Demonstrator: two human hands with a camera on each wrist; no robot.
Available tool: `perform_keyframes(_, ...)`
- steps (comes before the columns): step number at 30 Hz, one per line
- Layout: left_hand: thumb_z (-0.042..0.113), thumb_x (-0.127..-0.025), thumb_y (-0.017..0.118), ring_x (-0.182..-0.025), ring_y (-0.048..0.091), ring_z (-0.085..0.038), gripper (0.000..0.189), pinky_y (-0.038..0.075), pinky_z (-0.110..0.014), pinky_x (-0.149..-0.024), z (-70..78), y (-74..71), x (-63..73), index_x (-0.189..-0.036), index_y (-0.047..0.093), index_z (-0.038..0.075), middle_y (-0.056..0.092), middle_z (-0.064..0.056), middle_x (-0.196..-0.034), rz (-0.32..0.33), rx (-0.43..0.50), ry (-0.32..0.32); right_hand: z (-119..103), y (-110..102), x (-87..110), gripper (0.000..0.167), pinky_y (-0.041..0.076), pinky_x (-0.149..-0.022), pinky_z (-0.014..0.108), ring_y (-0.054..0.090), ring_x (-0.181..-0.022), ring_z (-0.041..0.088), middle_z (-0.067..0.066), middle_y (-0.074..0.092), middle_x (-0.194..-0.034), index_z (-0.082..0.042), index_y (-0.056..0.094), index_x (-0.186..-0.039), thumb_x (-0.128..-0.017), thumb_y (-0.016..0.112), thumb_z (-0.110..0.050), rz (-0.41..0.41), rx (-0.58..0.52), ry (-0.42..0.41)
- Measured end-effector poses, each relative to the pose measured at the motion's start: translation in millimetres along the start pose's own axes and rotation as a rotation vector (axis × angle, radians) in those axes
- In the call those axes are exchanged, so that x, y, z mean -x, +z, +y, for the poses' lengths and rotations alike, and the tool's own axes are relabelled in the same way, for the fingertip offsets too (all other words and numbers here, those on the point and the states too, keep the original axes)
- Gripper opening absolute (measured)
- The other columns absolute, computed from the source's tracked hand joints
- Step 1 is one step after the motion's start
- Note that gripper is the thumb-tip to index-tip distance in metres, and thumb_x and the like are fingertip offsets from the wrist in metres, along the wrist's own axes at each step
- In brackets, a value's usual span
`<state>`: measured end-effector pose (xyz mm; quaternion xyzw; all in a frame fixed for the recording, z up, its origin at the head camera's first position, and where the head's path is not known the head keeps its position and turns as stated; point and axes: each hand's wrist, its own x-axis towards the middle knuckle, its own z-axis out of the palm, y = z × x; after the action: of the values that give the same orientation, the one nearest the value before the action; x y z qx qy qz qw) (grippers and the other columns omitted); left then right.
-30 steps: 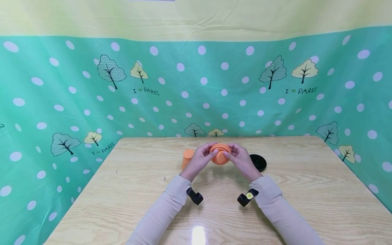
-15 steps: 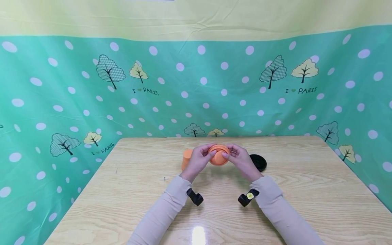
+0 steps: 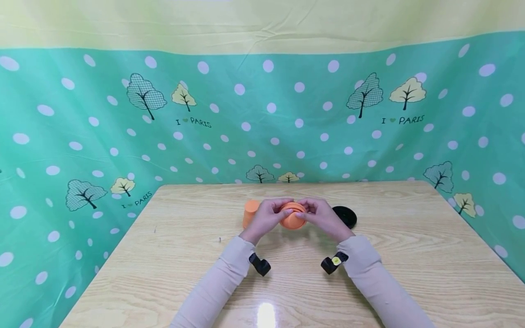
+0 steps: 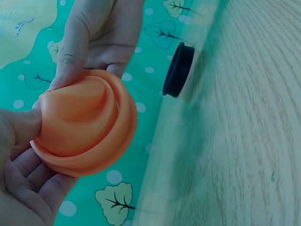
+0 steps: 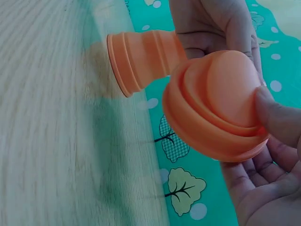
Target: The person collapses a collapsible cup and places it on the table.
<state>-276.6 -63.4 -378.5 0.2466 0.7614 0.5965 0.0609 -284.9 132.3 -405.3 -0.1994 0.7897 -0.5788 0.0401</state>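
Between both hands, raised over the table, is an orange collapsible cup (image 3: 293, 222) of soft ringed material, partly folded and bent out of round. The left hand (image 3: 265, 218) grips its left side, thumb on the near face and fingers curled behind. Opposite it, the right hand (image 3: 324, 217) pinches the right side in the same way. In the left wrist view the cup's folded rings (image 4: 77, 122) look lopsided, with the base bulging toward the thumbs. Left of the hands stands a second orange collapsible cup (image 5: 141, 59), drawn out to full height and partly covered by the left hand.
A round black lid-like piece (image 3: 345, 216) lies right of the right hand, its raised rim (image 4: 178, 69) visible from the left wrist. Everything rests on a wood-grain table (image 3: 172, 255). Behind it hangs a green dotted cloth (image 3: 213, 150) printed with trees.
Both hands have come slightly down and nearer with the held cup, and its face has tilted. The thumbs have shifted on it. The standing cup and black piece stay put.
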Motion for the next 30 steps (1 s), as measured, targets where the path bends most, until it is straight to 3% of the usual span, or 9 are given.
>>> perform_keyframes(4, 0.005, -0.093, 0.058, -0.1, 0.063, -0.02, 0.034, 0.053, -0.023, -0.08, 1.6, -0.1, 0.8, -0.125, 0.056, -0.007, 0.063, -0.022, -0.116, -0.013, 0.003, -0.016, 0.1, -0.3, 0.9, 0.031, 0.053, -0.074, 0.027, 0.06, -0.088, 0.017, 0.011, 0.064, -0.103, 0.001, 0.06, -0.116, -0.089, 0.065, -0.014, -0.003, 0.017, 0.009)
perform_keyframes(8, 0.011, -0.096, 0.055, -0.109, 0.06, -0.024, 0.037, 0.051, -0.027, -0.087, 1.0, -1.5, -0.4, -0.128, 0.053, -0.007, 0.06, -0.021, -0.122, 0.033, 0.05, -0.035, -0.4, 1.3, 0.3, 0.03, 0.052, -0.073, 0.026, 0.06, -0.088, 0.016, 0.013, 0.063, -0.104, 0.002, 0.06, -0.115, -0.089, 0.066, -0.013, 0.035, -0.007, -0.002)
perform_keyframes(15, 0.021, -0.1, 0.047, -0.113, 0.057, -0.023, 0.04, 0.048, -0.031, -0.094, -23.7, -1.4, -11.9, -0.136, 0.048, 0.001, 0.056, -0.017, -0.129, 0.088, 0.173, -0.095, -5.4, 2.7, -0.1, 0.032, 0.052, -0.071, 0.02, 0.06, -0.083, 0.011, 0.011, 0.061, -0.097, 0.007, 0.056, -0.115, -0.09, 0.065, -0.01, 0.181, -0.135, 0.003)
perform_keyframes(19, 0.027, -0.099, 0.051, -0.111, 0.058, -0.022, 0.045, 0.048, -0.031, -0.093, -28.7, 0.6, -13.3, -0.136, 0.047, 0.002, 0.057, -0.016, -0.128, 0.095, 0.197, -0.105, -6.8, 2.9, -0.4, 0.032, 0.052, -0.072, 0.019, 0.059, -0.082, 0.009, 0.011, 0.06, -0.095, 0.009, 0.055, -0.115, -0.09, 0.064, -0.009, 0.208, -0.188, 0.001)
perform_keyframes(24, 0.033, -0.093, 0.058, -0.11, 0.06, -0.022, 0.05, 0.049, -0.03, -0.093, -29.9, 1.9, -12.6, -0.133, 0.05, 0.003, 0.06, -0.015, -0.123, 0.091, 0.171, -0.081, -5.3, 3.6, -0.3, 0.032, 0.052, -0.072, 0.02, 0.059, -0.082, 0.009, 0.011, 0.06, -0.095, 0.009, 0.054, -0.115, -0.091, 0.063, -0.011, 0.214, -0.188, 0.01)
perform_keyframes(30, 0.029, -0.093, 0.059, -0.101, 0.063, -0.019, 0.044, 0.052, -0.029, -0.088, -33.0, 1.1, -12.2, -0.125, 0.055, 0.0, 0.064, -0.015, -0.115, 0.108, 0.164, -0.037, -4.9, 6.6, -0.4, 0.03, 0.052, -0.071, 0.019, 0.059, -0.08, 0.008, 0.01, 0.06, -0.094, 0.009, 0.055, -0.114, -0.09, 0.063, -0.008, 0.226, -0.182, 0.01)
